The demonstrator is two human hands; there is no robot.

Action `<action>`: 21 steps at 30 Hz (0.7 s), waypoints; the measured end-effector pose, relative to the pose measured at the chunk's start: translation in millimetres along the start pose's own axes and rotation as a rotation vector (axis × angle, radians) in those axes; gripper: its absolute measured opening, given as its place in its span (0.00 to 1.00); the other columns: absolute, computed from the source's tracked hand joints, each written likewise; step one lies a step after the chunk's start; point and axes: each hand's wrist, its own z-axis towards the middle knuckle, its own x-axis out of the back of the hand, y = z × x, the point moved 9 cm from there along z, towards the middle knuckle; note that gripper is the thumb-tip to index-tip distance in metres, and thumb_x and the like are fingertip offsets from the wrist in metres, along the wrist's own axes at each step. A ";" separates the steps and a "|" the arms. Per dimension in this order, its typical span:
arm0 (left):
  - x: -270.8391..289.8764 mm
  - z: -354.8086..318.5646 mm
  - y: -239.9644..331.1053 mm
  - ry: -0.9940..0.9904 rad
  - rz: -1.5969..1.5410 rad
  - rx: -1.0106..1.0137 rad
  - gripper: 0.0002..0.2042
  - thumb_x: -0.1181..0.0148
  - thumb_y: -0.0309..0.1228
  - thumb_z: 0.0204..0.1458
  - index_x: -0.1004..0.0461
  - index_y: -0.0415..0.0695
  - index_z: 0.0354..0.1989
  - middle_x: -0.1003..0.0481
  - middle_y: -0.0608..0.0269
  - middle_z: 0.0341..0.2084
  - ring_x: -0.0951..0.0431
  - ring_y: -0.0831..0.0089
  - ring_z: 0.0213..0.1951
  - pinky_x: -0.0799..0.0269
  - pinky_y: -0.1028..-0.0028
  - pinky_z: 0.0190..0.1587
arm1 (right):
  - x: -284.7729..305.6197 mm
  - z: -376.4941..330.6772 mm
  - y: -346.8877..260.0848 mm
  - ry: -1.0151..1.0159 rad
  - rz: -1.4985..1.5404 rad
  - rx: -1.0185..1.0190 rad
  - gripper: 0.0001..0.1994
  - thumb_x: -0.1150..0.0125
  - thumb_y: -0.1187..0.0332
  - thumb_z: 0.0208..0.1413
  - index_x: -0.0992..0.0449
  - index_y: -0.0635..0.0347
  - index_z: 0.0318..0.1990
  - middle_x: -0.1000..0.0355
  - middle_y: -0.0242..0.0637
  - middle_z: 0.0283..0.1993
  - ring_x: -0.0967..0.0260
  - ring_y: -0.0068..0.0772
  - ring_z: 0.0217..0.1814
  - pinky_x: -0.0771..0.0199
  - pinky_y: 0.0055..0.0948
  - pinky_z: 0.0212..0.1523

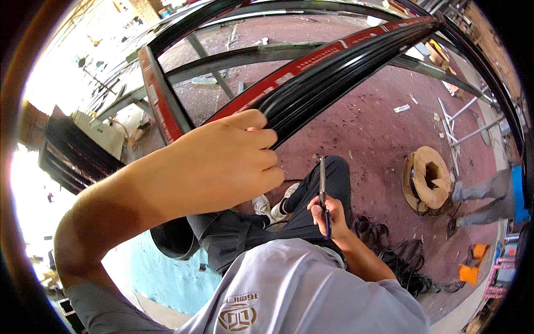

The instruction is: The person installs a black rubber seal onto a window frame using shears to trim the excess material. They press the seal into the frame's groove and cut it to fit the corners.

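A black frame bar [334, 78] with a red printed film [295, 69] along its side runs slantwise from the upper right to my left hand. My left hand [239, 153] is closed at the bar's near end, with its fingers curled and its back turned up. Whatever lies between those fingertips is hidden. Low over my right leg, my right hand [328, 214] is closed round the handles of a pair of scissors [322, 181]. The scissor blades point away from me, look nearly closed and are apart from the bar.
More dark frame bars [245, 54] cross behind. A wooden spool [431, 177] stands on the reddish floor at right, near another person's legs [484, 200]. Black strips [409, 267] lie tangled beside my right arm. Dark panels [72, 150] lean at left.
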 end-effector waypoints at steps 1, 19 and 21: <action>6.2 2.2 -2.9 0.060 -0.130 0.020 0.06 0.34 0.30 0.50 0.19 0.48 0.36 0.21 0.68 0.34 0.23 0.67 0.46 0.33 0.67 0.54 | 1.2 -2.0 -5.0 -0.005 0.007 0.011 0.22 0.35 0.49 0.66 0.26 0.63 0.34 0.33 0.23 0.24 0.40 0.13 0.24 0.40 0.20 0.25; 24.6 16.5 -54.8 0.686 -1.379 0.428 0.08 0.46 0.29 0.71 0.28 0.35 0.47 0.18 0.59 0.35 0.18 0.77 0.38 0.21 0.75 0.43 | -18.4 37.6 -158.9 -0.215 0.173 0.180 0.34 0.37 0.33 0.59 0.25 0.64 0.39 0.33 0.27 0.32 0.39 0.16 0.31 0.40 0.21 0.32; 22.0 15.1 -55.0 0.659 -1.420 0.451 0.06 0.46 0.29 0.71 0.28 0.37 0.45 0.18 0.60 0.36 0.18 0.77 0.39 0.24 0.77 0.39 | -16.0 37.9 -162.9 -0.198 0.135 0.188 0.33 0.36 0.34 0.60 0.25 0.64 0.39 0.32 0.28 0.31 0.38 0.17 0.31 0.39 0.22 0.32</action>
